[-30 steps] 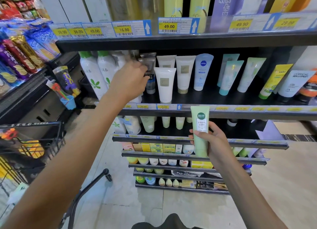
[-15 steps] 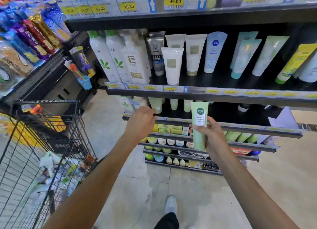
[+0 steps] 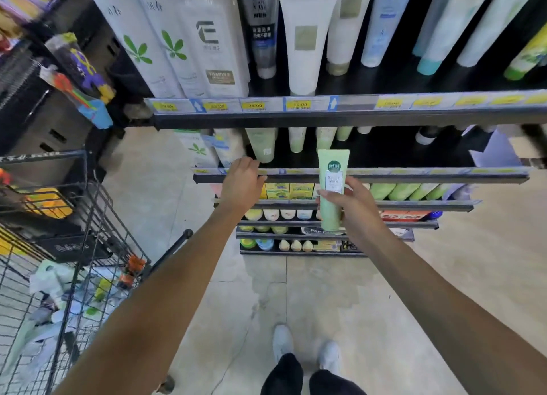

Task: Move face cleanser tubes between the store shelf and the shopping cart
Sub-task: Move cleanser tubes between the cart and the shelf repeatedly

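Note:
My right hand (image 3: 352,208) grips a pale green face cleanser tube (image 3: 332,187), held upright in front of the second shelf (image 3: 414,174). My left hand (image 3: 241,184) reaches to that shelf's front edge, fingers spread and holding nothing, just below a hanging green tube (image 3: 262,144). More green tubes stand behind it in the shadow. The upper shelf (image 3: 355,114) carries white, blue and green tubes such as a white one (image 3: 306,42). The black wire shopping cart (image 3: 74,246) stands at the lower left with several tubes and packets in it.
Tall white bottles (image 3: 154,39) stand at the upper shelf's left end. Lower shelves hold yellow boxes (image 3: 288,191) and small jars. A side rack with hanging toys (image 3: 80,77) is at the left. My feet (image 3: 305,356) stand on the tiled floor.
My left hand dropped from the upper shelf's tubes to the second shelf's edge. The view tilted down, bringing the cart and floor in. My right hand kept the green tube.

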A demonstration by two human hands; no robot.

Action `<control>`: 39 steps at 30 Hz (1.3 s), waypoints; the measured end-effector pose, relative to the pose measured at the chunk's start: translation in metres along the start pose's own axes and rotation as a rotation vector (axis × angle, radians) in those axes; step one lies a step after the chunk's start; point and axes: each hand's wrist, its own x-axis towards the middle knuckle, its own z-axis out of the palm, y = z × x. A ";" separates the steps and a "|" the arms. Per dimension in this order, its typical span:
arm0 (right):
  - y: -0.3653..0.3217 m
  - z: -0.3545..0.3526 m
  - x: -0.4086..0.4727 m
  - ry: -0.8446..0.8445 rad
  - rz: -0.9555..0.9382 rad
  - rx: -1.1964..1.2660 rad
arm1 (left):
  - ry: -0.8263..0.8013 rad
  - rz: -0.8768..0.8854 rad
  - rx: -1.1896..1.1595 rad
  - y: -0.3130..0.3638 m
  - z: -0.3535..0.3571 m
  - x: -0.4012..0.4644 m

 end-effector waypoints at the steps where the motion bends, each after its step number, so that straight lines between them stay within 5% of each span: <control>1: 0.002 0.005 0.005 0.026 -0.021 -0.038 | -0.011 0.014 0.005 -0.005 0.006 0.003; 20: -0.020 0.067 0.102 0.234 -0.328 -0.414 | 0.075 0.072 -0.063 -0.039 0.044 0.020; 39: 0.001 0.083 0.132 0.237 -0.347 -0.684 | 0.137 0.074 -0.072 -0.040 0.052 0.021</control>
